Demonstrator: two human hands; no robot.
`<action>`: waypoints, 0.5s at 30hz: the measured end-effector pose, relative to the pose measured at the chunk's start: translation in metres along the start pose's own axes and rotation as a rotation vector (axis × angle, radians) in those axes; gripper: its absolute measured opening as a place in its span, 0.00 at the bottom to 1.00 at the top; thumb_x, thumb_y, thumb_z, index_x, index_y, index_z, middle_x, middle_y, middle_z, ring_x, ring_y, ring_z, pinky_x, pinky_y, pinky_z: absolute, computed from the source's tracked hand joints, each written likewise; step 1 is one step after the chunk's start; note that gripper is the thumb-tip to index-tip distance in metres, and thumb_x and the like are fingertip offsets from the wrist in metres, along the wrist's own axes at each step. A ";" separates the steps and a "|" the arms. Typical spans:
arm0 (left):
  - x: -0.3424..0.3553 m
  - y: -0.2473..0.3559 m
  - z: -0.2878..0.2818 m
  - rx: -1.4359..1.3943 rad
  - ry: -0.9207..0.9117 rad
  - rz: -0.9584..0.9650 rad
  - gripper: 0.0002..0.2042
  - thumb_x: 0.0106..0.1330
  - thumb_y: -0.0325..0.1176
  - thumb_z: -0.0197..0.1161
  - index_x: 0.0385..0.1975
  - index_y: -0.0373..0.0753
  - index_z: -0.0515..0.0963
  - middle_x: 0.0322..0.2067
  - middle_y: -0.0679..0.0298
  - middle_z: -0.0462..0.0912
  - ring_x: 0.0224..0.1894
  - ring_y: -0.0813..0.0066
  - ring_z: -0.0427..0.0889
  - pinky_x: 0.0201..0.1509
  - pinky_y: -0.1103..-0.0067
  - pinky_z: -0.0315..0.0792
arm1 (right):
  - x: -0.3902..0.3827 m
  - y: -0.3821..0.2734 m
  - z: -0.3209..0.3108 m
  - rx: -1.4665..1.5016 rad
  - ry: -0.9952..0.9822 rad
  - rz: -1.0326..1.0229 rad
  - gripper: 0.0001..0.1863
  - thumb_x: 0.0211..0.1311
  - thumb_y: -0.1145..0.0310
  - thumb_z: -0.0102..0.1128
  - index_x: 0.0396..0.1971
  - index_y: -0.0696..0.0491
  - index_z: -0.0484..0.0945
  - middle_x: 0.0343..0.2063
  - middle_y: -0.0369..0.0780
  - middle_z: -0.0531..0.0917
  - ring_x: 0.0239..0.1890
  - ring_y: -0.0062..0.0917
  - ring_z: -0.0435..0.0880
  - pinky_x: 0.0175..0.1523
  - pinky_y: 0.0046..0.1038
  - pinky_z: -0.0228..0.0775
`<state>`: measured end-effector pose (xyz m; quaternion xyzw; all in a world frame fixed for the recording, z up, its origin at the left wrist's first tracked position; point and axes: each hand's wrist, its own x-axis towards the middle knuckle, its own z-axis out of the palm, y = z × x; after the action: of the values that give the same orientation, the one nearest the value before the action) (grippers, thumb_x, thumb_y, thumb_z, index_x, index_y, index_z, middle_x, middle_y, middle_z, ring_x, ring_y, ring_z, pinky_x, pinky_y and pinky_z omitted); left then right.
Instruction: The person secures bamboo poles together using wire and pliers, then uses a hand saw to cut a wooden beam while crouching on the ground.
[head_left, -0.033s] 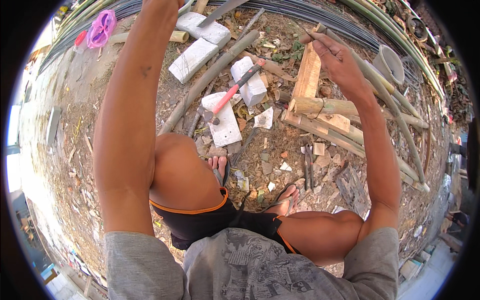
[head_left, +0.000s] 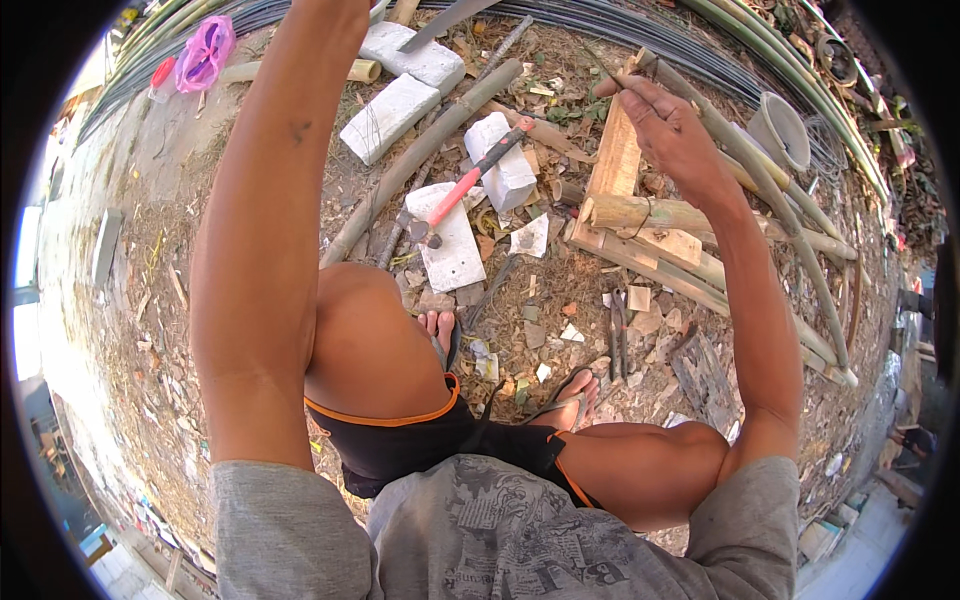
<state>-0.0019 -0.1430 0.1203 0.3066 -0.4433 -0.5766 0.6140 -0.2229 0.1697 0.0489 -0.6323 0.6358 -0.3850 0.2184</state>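
Note:
At the top edge my left hand (head_left: 335, 8) is mostly cut off, its fingers out of sight. A pale curved rim (head_left: 378, 12) shows beside it, too cropped to name. Nearby, a flat metal blade (head_left: 448, 22) slants over a white block (head_left: 415, 55). Ahead on the right, my right hand (head_left: 665, 125) has its fingers pinched together on a thin dark wire (head_left: 602, 62). That hand is above a wooden plank (head_left: 614, 155) and next to a bamboo pole (head_left: 735, 145). A red-and-black-handled hammer (head_left: 470, 180) lies across white blocks between my arms.
Pincers (head_left: 618, 335) lie on the littered ground by my right foot. Bamboo and wood pieces (head_left: 660, 215) are stacked on the right, with a grey bucket (head_left: 778, 130) behind. Long dark rods (head_left: 590, 35) run across the back. A pink plastic bag (head_left: 205, 52) is at far left.
The fingers of my right hand have dipped slightly, still pinched together. My left arm has shifted a little to the right in the view. The objects on the ground stay put.

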 end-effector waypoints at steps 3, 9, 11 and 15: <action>-0.004 -0.006 0.007 -0.086 0.033 0.007 0.09 0.79 0.31 0.61 0.50 0.32 0.75 0.37 0.57 0.82 0.30 0.71 0.84 0.32 0.78 0.87 | -0.015 -0.010 0.024 0.362 -0.209 0.349 0.26 0.85 0.47 0.47 0.68 0.49 0.76 0.20 0.24 0.59 0.23 0.10 0.60 0.32 0.22 0.58; -0.110 -0.019 0.082 0.047 -0.339 0.024 0.08 0.78 0.31 0.60 0.41 0.31 0.80 0.27 0.58 0.83 0.25 0.72 0.84 0.28 0.75 0.79 | -0.055 -0.016 -0.018 0.306 -0.016 0.436 0.27 0.85 0.49 0.47 0.71 0.51 0.73 0.23 0.27 0.67 0.23 0.12 0.64 0.32 0.20 0.62; -0.127 -0.028 0.109 0.055 -0.440 0.104 0.09 0.75 0.30 0.61 0.38 0.29 0.81 0.28 0.55 0.85 0.26 0.71 0.85 0.30 0.71 0.79 | -0.060 -0.020 -0.024 0.247 0.064 0.423 0.27 0.85 0.50 0.47 0.71 0.51 0.72 0.23 0.28 0.68 0.23 0.11 0.64 0.31 0.19 0.62; -0.135 -0.089 0.157 0.331 -0.212 0.490 0.11 0.73 0.33 0.64 0.40 0.29 0.83 0.28 0.54 0.87 0.29 0.70 0.87 0.35 0.70 0.78 | -0.076 -0.011 -0.043 0.183 0.163 0.468 0.25 0.85 0.53 0.50 0.71 0.51 0.74 0.25 0.28 0.70 0.24 0.10 0.65 0.28 0.16 0.58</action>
<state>-0.1741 -0.0026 0.0819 0.2246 -0.6533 -0.3602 0.6270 -0.2412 0.2536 0.0674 -0.4125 0.7427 -0.4298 0.3059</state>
